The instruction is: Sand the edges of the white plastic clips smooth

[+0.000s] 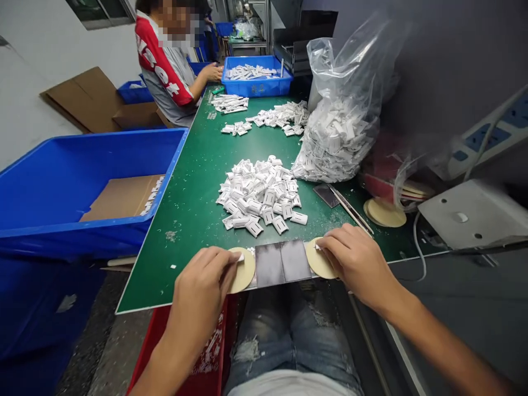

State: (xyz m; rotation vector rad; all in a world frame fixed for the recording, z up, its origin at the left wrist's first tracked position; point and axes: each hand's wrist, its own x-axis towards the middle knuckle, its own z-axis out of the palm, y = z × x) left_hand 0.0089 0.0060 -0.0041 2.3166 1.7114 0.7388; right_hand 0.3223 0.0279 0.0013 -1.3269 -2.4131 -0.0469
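Observation:
My left hand (206, 273) pinches a small white plastic piece (240, 257) over a pale yellow round disc (244, 274) at the table's front edge. Over a second yellow disc (319, 263), my right hand (350, 258) has its fingertips closed on another small white plastic piece (317, 247). Two dark grey square plates (282, 262) lie side by side between the discs. Just beyond them is a heap of white plastic pieces (262, 190), curved and slotted. My fingers partly hide both held pieces.
Tweezers (351, 209) and a dark plate (325, 195) lie at right, near more yellow discs (384, 212). A clear bag of white parts (338, 132) stands behind. Blue bins (82, 225) flank the table's left side; another blue bin (258, 87) is at the far end, beside a co-worker (169, 71).

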